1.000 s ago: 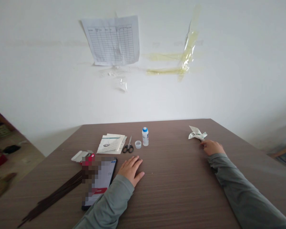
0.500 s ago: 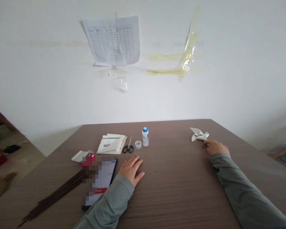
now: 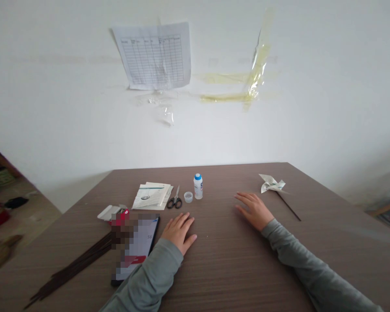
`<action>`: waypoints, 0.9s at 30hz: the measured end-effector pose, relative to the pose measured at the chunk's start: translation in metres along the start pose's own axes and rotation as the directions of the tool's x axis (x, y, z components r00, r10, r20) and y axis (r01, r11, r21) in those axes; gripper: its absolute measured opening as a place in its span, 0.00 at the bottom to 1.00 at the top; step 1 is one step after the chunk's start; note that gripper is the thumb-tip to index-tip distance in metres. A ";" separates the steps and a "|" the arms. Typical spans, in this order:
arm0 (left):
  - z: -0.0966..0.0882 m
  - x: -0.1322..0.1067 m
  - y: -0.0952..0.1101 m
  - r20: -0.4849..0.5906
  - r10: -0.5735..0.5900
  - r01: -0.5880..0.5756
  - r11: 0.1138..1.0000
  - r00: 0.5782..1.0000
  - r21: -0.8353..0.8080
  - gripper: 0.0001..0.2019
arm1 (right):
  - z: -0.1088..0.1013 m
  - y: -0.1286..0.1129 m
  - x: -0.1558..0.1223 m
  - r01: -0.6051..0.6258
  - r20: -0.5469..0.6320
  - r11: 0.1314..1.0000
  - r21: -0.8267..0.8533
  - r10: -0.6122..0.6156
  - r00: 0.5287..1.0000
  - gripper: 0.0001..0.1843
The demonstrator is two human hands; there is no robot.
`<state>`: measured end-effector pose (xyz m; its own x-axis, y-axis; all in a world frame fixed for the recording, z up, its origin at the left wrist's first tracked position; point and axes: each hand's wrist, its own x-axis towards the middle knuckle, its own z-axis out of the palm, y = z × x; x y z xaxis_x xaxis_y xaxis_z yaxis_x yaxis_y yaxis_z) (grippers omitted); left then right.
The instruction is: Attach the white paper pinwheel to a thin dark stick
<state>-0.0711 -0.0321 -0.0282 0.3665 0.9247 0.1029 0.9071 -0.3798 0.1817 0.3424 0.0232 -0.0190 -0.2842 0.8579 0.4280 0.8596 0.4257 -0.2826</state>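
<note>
My left hand (image 3: 179, 233) lies flat on the brown table (image 3: 234, 268), fingers spread, just right of a phone (image 3: 146, 238). My right hand (image 3: 254, 211) is open over the table, holding nothing. To its right rests a paper pinwheel (image 3: 271, 184) on a thin dark stick (image 3: 289, 206). Beyond my left hand are black-handled scissors (image 3: 174, 202), a small clear cap (image 3: 188, 197) and a white bottle with a blue top (image 3: 198, 187) standing upright.
Printed paper sheets (image 3: 151, 196) lie left of the scissors. An opened small red-and-white box (image 3: 117, 213) sits nearer, above a bundle of dark sticks (image 3: 74, 268). Behind the table rises a white wall (image 3: 214, 138) with a taped printed sheet (image 3: 154, 56).
My right hand has let go of the pinwheel's stick and moved left, its fingers now apart. The pinwheel stays lying on the table. My left hand has not moved.
</note>
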 end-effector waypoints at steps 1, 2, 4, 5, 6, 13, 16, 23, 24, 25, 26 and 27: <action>0.001 0.001 0.001 0.005 -0.006 0.006 1.000 1.000 0.009 0.31 | 0.006 -0.011 -0.001 0.035 0.055 0.998 0.045 -0.038 0.998 0.28; 0.001 0.001 0.001 0.008 -0.010 0.009 1.000 1.000 0.014 0.31 | 0.011 -0.022 -0.002 0.058 0.104 0.995 0.082 -0.066 0.992 0.31; -0.001 0.000 0.002 0.007 -0.004 0.004 1.000 1.000 0.011 0.32 | 0.020 -0.038 -0.006 0.078 0.185 0.988 0.130 -0.101 0.978 0.35; -0.002 -0.001 0.003 0.005 0.002 -0.002 1.000 1.000 0.005 0.32 | 0.024 -0.045 -0.007 0.074 0.213 0.988 0.137 -0.103 0.972 0.37; -0.004 -0.002 0.004 0.003 0.007 -0.007 1.000 1.000 0.000 0.32 | 0.026 -0.049 -0.008 0.061 0.229 0.989 0.133 -0.091 0.969 0.38; -0.014 -0.006 0.013 0.000 -0.011 0.011 1.000 1.000 -0.003 0.31 | 0.022 -0.056 -0.009 0.017 0.401 0.990 0.140 -0.072 0.913 0.40; -0.016 -0.005 0.017 -0.001 -0.020 0.020 1.000 1.000 0.004 0.31 | 0.023 -0.057 -0.009 0.003 0.380 0.992 0.125 -0.051 0.923 0.40; -0.018 -0.002 0.024 0.075 -0.054 0.050 0.997 0.996 0.054 0.33 | 0.024 -0.059 -0.010 -0.008 0.379 0.993 0.117 -0.037 0.925 0.39; -0.021 -0.001 0.024 0.092 -0.042 0.036 0.997 0.995 0.062 0.32 | 0.021 -0.060 -0.009 -0.007 0.384 0.992 0.124 -0.042 0.922 0.39; -0.025 0.000 0.022 0.099 -0.025 0.019 0.998 0.995 0.063 0.31 | 0.018 -0.060 -0.009 -0.007 0.390 0.991 0.132 -0.046 0.920 0.39; -0.031 0.001 0.020 0.100 -0.020 0.013 0.998 0.995 0.065 0.30 | 0.014 -0.061 -0.008 -0.008 0.396 0.990 0.139 -0.049 0.917 0.39; -0.038 0.003 0.016 0.101 -0.033 0.026 0.997 0.994 0.073 0.30 | 0.011 -0.061 -0.008 -0.007 0.405 0.989 0.147 -0.054 0.913 0.40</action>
<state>-0.0632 -0.0367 0.0124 0.3550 0.9348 -0.0023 0.9290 -0.3526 0.1122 0.2876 -0.0063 -0.0147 -0.4775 0.8767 0.0577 0.7897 0.4570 -0.4093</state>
